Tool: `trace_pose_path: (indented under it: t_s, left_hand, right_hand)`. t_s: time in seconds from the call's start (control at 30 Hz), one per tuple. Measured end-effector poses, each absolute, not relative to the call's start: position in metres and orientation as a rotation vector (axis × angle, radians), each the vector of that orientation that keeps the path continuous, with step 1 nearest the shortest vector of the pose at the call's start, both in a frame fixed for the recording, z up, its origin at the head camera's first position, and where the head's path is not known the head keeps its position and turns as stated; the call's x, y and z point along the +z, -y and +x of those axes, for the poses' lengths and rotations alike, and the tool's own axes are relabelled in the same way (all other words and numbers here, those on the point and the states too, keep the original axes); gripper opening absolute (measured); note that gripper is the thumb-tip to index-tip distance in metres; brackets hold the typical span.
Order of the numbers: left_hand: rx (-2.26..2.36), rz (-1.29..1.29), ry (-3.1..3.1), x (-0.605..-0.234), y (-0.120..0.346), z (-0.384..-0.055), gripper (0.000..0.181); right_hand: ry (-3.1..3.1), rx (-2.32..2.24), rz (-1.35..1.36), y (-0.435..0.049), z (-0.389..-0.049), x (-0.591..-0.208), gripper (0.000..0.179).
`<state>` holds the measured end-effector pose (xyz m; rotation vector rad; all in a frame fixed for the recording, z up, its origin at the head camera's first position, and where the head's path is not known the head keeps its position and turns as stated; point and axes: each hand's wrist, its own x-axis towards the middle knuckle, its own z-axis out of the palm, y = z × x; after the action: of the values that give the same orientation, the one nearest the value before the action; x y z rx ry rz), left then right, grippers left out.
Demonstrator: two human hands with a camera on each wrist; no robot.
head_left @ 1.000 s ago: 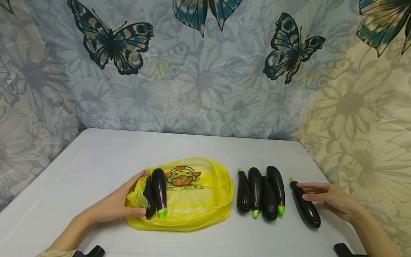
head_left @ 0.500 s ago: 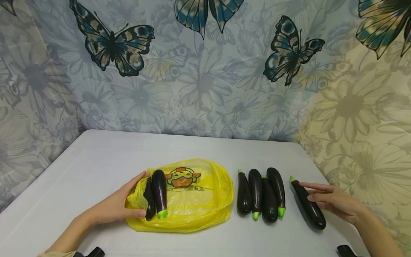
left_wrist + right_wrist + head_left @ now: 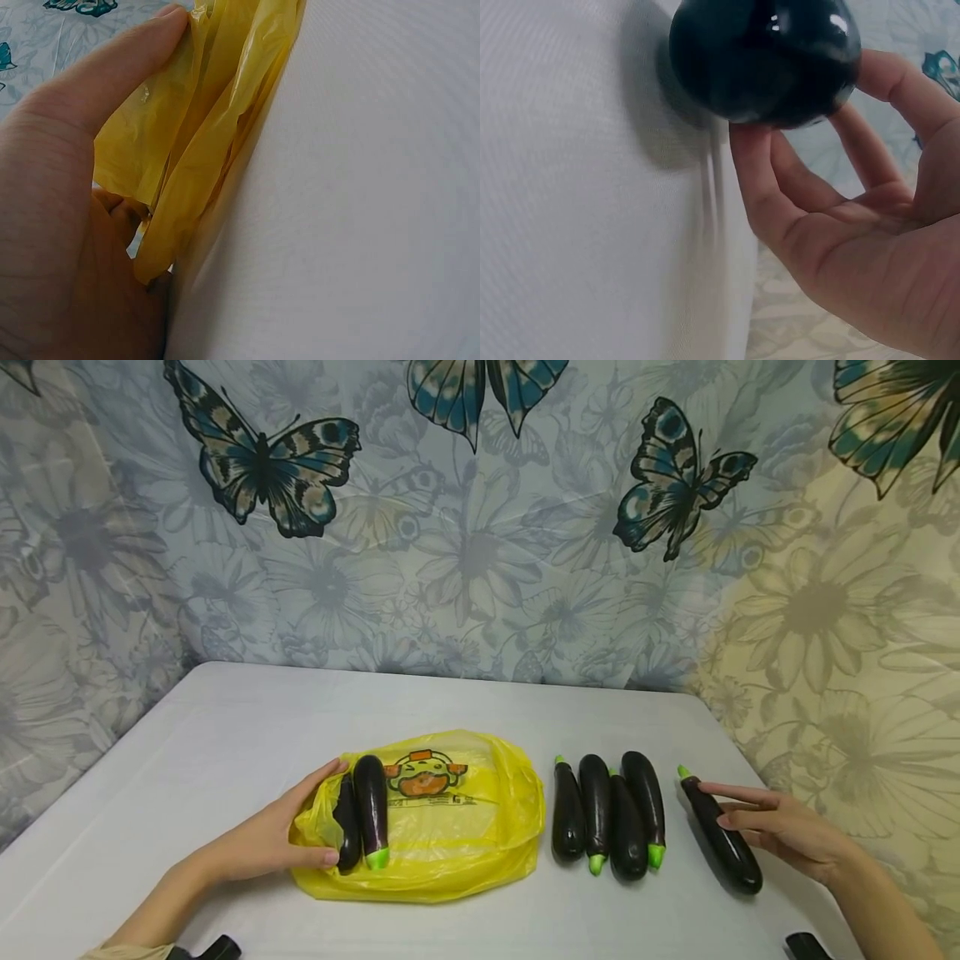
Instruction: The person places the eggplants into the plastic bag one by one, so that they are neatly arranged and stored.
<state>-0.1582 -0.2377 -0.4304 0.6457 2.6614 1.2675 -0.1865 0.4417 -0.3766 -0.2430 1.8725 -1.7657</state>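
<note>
A yellow plastic bag with a printed cartoon face lies flat on the white table. My left hand holds its left end, thumb at the near side and fingers at the far side. In the left wrist view the thumb lies against the gathered yellow plastic. Two dark eggplants lie at that end: one on top, the other partly covered by yellow plastic. At the right, my right hand grips another eggplant between fingers and thumb, its green stem pointing away. The right wrist view shows its rounded end close to the table.
Between the bag and my right hand, several eggplants lie side by side in a row, stems pointing different ways. The white table ends at a wall covered in butterfly and flower cloth.
The eggplant in my right hand has shifted slightly right and toward me, then stayed nearly still. The left hand, bag and other eggplants keep their places.
</note>
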Motion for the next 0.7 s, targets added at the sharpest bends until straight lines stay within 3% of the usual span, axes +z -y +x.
trace_pose_path:
  t_s: [0.7]
  left_hand:
    - [1.261,0.663,-2.668,-0.4316,0.239,-0.1585,0.107]
  right_hand:
    - [-1.939,-1.884,-0.206,-0.4331,-0.1858,-0.378,0.047]
